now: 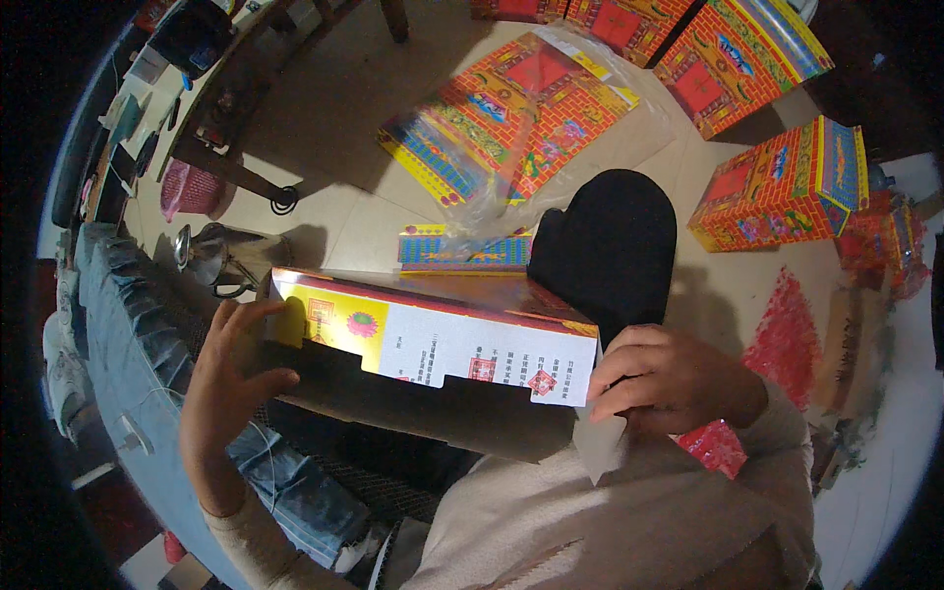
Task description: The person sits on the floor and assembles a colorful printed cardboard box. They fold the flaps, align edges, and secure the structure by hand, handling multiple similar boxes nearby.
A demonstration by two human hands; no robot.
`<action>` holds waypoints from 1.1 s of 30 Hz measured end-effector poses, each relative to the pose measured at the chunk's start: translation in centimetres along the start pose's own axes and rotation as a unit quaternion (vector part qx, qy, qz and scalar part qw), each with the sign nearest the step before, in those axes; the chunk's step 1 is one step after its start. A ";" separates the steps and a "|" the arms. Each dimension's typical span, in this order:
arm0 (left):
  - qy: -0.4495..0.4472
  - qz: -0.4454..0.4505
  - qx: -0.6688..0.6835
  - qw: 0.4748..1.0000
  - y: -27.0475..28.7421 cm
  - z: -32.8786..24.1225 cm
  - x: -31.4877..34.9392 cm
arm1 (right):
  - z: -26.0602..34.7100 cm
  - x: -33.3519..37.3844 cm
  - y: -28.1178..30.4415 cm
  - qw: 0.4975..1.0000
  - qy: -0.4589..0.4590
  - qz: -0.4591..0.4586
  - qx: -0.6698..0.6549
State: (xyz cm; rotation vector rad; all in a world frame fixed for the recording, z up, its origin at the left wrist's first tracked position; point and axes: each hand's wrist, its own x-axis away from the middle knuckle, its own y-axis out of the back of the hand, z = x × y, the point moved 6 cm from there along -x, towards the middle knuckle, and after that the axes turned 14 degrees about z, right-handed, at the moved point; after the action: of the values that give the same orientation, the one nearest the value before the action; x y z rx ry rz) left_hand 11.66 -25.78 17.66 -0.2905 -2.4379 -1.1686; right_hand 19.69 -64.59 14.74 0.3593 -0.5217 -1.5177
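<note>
A printed cardboard box (pixel 442 339) is tipped in front of my body, its open side facing me. A white and yellow flap with red stamps and a pink flower runs along its upper edge; the brown inside is in shadow. At the left end, my left hand (pixel 231 359) has its fingers on the yellow corner and its thumb apart, lower down by the opening. My right hand (pixel 669 379) bends its fingers round the right end, where a pale pointed flap (pixel 598 444) hangs down. Part of the right thumb is hidden.
Flat printed cardboard sheets in clear plastic (pixel 521 118) lie on the tiled floor ahead. Standing red and yellow boxes (pixel 777 187) are at the right, near red packets (pixel 782 339). A black rounded thing (pixel 610 246) adjoins my box. A pink basket (pixel 192 189) stands left.
</note>
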 end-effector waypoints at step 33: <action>-0.130 0.106 0.095 0.981 -1.3 3.0 0.5 | 1.1 -4.9 -1.4 0.965 -0.003 -0.129 0.230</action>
State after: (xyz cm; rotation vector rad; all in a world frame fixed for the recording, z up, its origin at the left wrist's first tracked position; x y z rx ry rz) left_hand 9.86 -24.22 15.31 -0.6629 -2.6371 -0.8452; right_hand 18.03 -59.65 14.49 0.8084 -0.8612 -1.6401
